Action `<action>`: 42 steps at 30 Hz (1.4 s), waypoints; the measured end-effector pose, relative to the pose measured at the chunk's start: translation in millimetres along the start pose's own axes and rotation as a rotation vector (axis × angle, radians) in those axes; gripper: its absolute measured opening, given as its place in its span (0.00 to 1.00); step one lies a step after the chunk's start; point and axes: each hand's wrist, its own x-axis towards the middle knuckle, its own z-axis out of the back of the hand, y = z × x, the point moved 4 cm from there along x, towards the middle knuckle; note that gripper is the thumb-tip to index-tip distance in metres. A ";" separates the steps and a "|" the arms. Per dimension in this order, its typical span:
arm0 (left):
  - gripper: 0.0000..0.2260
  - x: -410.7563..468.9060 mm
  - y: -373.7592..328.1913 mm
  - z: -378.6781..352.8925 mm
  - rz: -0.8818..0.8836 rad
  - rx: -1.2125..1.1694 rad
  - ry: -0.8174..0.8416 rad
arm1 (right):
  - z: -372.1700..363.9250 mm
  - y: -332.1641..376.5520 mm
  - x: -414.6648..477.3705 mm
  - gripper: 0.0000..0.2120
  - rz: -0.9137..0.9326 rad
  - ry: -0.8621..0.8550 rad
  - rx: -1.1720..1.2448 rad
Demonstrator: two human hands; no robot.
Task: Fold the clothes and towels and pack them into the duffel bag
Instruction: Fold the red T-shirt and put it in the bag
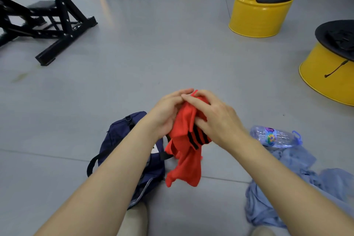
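both hands, left hand (166, 115) and right hand (216, 119), pinch the red garment (184, 151) above the navy duffel bag (122, 140); shake it flat before folding.

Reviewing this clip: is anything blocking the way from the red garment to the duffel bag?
Nothing visible does. The left hand and right hand hold the red garment right beside the duffel bag; only the person's own left forearm crosses over the bag.
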 end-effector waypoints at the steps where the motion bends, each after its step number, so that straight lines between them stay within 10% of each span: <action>1: 0.16 -2.0 -3.2 0.8 0.010 -0.035 0.033 | 1.0 -3.8 1.9 0.25 -0.020 -0.056 0.017; 16: 0.28 -17.3 9.7 9.8 -0.250 0.719 0.055 | -1.3 -31.6 7.1 0.08 -0.561 -0.215 0.782; 21: 0.05 -12.2 13.6 15.8 -0.279 0.728 -0.117 | 6.7 -38.3 7.4 0.09 -0.567 -0.160 0.990; 27: 0.11 -15.5 3.8 -1.4 -0.451 0.700 -0.160 | 9.7 -68.8 -3.6 0.08 -0.540 0.105 0.708; 33: 0.05 -16.0 1.4 -13.0 -0.528 0.892 -0.137 | 20.3 -40.2 -6.2 0.41 -0.369 0.299 0.699; 42: 0.10 -23.1 1.9 -21.2 -0.482 1.040 0.136 | 16.4 -26.7 1.6 0.20 -0.204 0.436 0.662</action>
